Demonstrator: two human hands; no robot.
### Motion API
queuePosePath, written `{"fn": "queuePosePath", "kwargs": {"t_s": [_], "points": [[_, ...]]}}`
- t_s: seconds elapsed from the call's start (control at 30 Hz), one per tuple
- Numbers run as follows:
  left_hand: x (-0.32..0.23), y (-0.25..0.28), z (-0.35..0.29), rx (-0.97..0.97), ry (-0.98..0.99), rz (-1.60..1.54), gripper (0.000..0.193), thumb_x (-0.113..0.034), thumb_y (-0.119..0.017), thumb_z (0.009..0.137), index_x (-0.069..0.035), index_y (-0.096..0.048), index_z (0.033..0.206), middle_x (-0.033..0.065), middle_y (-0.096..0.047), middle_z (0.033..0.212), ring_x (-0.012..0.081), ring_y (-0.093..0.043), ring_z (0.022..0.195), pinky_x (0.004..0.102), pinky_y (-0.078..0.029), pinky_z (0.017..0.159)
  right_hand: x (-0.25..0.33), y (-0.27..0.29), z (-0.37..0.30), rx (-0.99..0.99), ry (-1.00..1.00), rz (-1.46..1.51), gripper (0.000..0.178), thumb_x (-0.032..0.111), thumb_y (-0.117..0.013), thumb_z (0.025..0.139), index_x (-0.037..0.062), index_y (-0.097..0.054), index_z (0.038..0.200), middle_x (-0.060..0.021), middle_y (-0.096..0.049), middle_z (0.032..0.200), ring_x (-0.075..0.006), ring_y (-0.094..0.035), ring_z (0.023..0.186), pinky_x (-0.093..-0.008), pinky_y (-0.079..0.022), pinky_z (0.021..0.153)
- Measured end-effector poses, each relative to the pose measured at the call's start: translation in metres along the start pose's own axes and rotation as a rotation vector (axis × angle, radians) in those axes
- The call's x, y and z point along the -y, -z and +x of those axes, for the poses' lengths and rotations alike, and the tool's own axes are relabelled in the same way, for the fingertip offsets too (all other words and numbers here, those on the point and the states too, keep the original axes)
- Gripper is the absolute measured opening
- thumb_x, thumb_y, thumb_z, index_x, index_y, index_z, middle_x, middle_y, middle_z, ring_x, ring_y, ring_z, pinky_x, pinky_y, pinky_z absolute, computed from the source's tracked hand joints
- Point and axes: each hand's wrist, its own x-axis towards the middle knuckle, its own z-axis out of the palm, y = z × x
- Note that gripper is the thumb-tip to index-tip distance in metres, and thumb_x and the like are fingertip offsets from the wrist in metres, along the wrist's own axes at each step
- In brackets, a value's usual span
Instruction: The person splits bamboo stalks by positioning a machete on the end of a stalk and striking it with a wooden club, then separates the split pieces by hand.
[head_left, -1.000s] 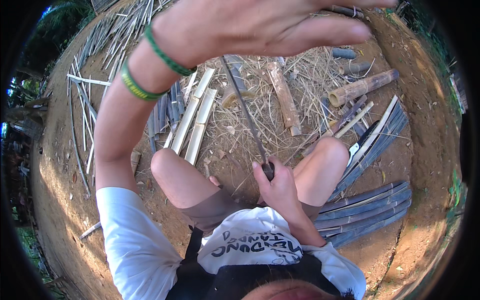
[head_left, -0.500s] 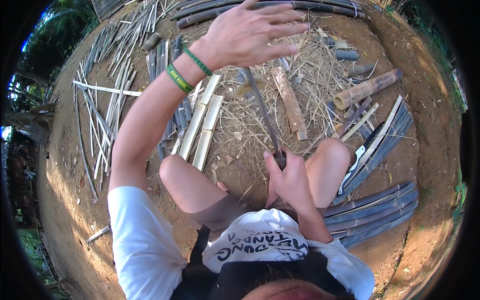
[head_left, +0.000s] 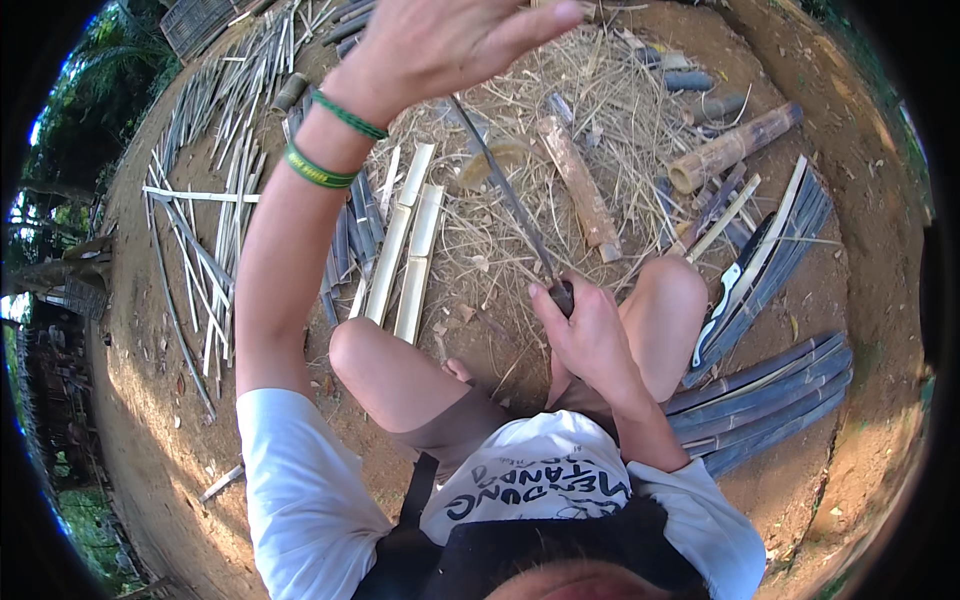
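In my right hand (head_left: pixel 590 325) is the dark handle of a machete (head_left: pixel 515 205), held above my bent right knee. Its long, narrow blade slants up and left, and its far end passes close under my left hand (head_left: pixel 440 45). That hand is raised high and holds nothing. Its thumb is stretched out to the right, while the other fingers are partly cut off by the top edge. Beyond my knees lie pale split bamboo strips (head_left: pixel 412 275) and a peeled, rough bamboo piece (head_left: pixel 580 190), the latter on a litter of shavings (head_left: pixel 490 240).
Dark split bamboo (head_left: pixel 770 405) lies by my right hip. Just beyond it, a folding saw (head_left: pixel 715 315) rests on more dark strips (head_left: pixel 775 275). A thick bamboo section (head_left: pixel 735 150) lies farther right. Thin slats (head_left: pixel 235 215) are heaped at left on brown soil.
My left hand has moved up and left, so its fingers now run out of view. The right hand keeps its grip on the machete. The whole view has shifted slightly.
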Motion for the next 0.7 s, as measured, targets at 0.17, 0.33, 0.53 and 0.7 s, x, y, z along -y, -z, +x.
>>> {"fn": "queuePosePath", "kwargs": {"t_s": [0.17,0.33,0.53,0.7], "points": [[0.036,-0.108,-0.080,0.309,0.071,-0.103,0.057,-0.043,-0.036,0.109,-0.011,-0.044,0.156,0.0134,-0.048,0.157,0.0318,-0.035,0.152,0.0510,-0.022,0.125,-0.006,-0.021,0.019,0.052,0.086,-0.121,0.042,0.031,-0.067,0.096,-0.0084,-0.065,0.084,-0.0296,-0.065,0.071,-0.0483,-0.068,0.073,-0.0527,-0.053,0.068],[0.055,-0.108,-0.056,0.019,0.177,-0.239,0.053,-0.041,-0.039,0.110,-0.008,-0.053,0.149,0.0151,-0.054,0.152,0.0348,-0.040,0.148,0.0442,-0.027,0.125,-0.010,-0.041,0.055,-0.039,0.099,-0.100,0.045,0.034,-0.067,0.096,-0.0092,-0.065,0.083,-0.0325,-0.066,0.075,-0.0499,-0.068,0.076,-0.0547,-0.053,0.072],[0.010,-0.076,-0.138,-0.309,0.733,-0.726,0.044,-0.041,-0.065,0.100,0.002,-0.066,0.112,0.0078,-0.070,0.103,0.0191,-0.067,0.094,0.0324,-0.055,0.085,0.000,-0.040,0.092,-0.045,0.022,0.021,0.045,0.036,-0.076,0.090,-0.0040,-0.063,0.074,-0.0187,-0.061,0.061,-0.0327,-0.064,0.059,-0.0452,-0.049,0.061],[-0.013,-0.074,-0.134,-0.364,0.670,-0.365,0.036,-0.016,-0.087,0.083,0.005,-0.069,0.105,0.0121,-0.073,0.090,0.0182,-0.071,0.078,0.0297,-0.055,0.070,0.002,-0.049,0.117,0.000,0.030,-0.026,0.042,0.034,-0.080,0.086,-0.0012,-0.061,0.071,-0.0138,-0.059,0.058,-0.0261,-0.060,0.055,-0.0430,-0.048,0.059]]}}
